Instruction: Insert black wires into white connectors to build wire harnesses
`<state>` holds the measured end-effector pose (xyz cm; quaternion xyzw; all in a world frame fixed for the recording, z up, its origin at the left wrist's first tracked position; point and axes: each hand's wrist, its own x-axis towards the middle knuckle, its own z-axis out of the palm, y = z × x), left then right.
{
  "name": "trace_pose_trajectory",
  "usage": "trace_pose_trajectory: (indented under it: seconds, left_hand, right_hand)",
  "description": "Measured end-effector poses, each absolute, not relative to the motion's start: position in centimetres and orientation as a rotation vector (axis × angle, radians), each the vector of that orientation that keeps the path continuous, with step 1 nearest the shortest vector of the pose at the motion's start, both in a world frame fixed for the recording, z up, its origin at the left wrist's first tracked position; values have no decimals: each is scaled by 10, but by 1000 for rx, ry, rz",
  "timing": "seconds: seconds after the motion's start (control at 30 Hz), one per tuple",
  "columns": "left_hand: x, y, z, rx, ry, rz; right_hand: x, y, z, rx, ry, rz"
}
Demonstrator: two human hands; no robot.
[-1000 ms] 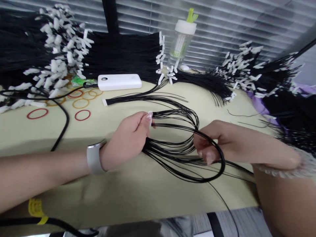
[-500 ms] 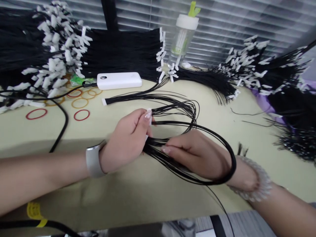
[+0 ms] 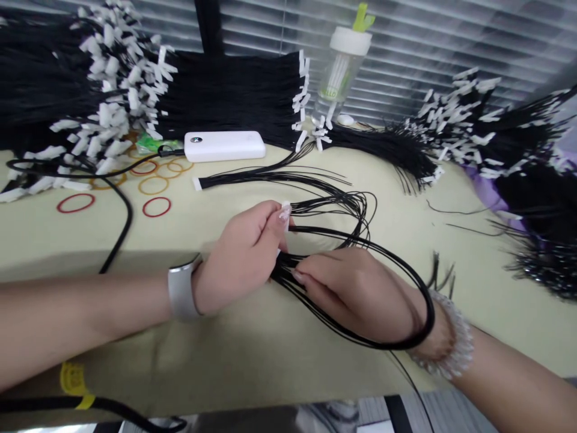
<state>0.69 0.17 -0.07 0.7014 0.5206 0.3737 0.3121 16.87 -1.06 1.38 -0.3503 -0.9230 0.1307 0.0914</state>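
My left hand (image 3: 252,249) is closed on the white connectors (image 3: 286,215) of a bundle of thin black wires, thumb pressed on top. From there the black wires (image 3: 383,243) arc out to the right and loop back around my right wrist. My right hand (image 3: 347,288) is closed, thumb and forefinger pinching wires just right of the left hand's connectors. Its other fingers are curled out of sight. Behind the hands, another black wire bundle (image 3: 252,176) with a white end connector (image 3: 197,184) lies on the table.
A white power bank (image 3: 225,147) with a black cable (image 3: 128,219) lies at the back. Rubber bands (image 3: 157,207) are scattered at left. Heaps of black wires with white connectors (image 3: 103,120) stand at back left and right. A clear bottle (image 3: 338,75) stands by the blinds.
The view has shifted slightly, so the table things appear a little further right. My right hand has turned a little, its thumb now less visible; both hands still grip the wire bundle.
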Motion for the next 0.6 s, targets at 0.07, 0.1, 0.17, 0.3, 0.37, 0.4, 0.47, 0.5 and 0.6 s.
trace_pose_trajectory:
  seconds: [0.07,0.1,0.17,0.3,0.37,0.4,0.47,0.5,0.6]
  left_hand:
    - [7,2,-1,1850,1366,996]
    - [7,2,-1,1856,1368,995]
    - [7,2,0,1872,1380,987]
    - [7,4,0,1856,1392,971]
    - [7,4,0,1835,1391,958]
    - [7,4,0,1829,1390,949]
    - [6,4,0,1826,1389,930]
    - [6,3,-1,1826,1391,923]
    - [6,2,-1,1833,1379,912]
  right_hand:
    - [168,-10,11,-1035,-2761,301]
    - [169,-10,10,-1014,-2778,257]
    - [173,-7,9,-976,-2816,145]
    - [193,2,19,-1053,-2802,-19]
    - [208,10,30,-1265,-2674,51]
    - [216,14,35,-1404,-2585,170]
    - [230,23,42,-1550,-2134,287]
    - [236,28,45,-1511,-1883,318]
    - [250,41,49,-1256,-1328,543]
